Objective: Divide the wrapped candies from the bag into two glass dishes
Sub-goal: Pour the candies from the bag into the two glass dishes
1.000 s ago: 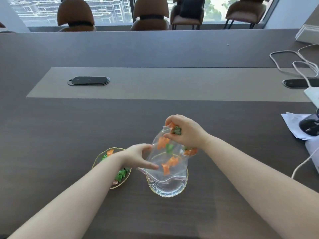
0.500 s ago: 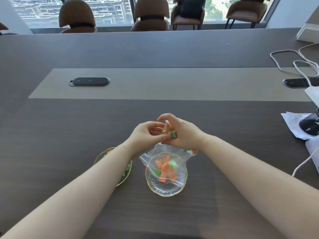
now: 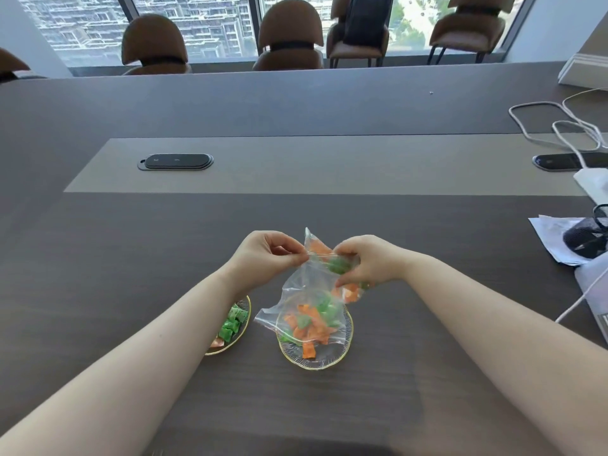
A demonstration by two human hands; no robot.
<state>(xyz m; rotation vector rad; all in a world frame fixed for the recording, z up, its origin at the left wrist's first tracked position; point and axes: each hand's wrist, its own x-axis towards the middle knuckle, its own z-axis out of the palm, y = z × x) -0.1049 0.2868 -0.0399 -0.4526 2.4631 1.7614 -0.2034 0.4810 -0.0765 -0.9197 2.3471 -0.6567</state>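
A clear plastic bag (image 3: 297, 286) with orange and green wrapped candies hangs upside down over the right glass dish (image 3: 342, 355). My left hand (image 3: 266, 256) pinches one upper corner of the bag. My right hand (image 3: 368, 261) grips the other upper part, with some candies still bunched under its fingers. Orange and green candies (image 3: 311, 325) lie in the right dish, partly under the bag's mouth. The left glass dish (image 3: 243, 327) holds mostly green candies (image 3: 232, 322) and is partly hidden by my left forearm.
A dark oval socket plate (image 3: 176, 161) sits far left on the table's grey strip. At the right edge lie white cables (image 3: 559, 126), papers (image 3: 549, 238), a black object (image 3: 585, 240) and another socket plate (image 3: 559, 161). Brown chairs (image 3: 289, 37) stand beyond the table.
My left hand rose from the bag's lower mouth to its upper corner. The hands then drew apart, stretching the bag's top. Candies have dropped toward the dish.
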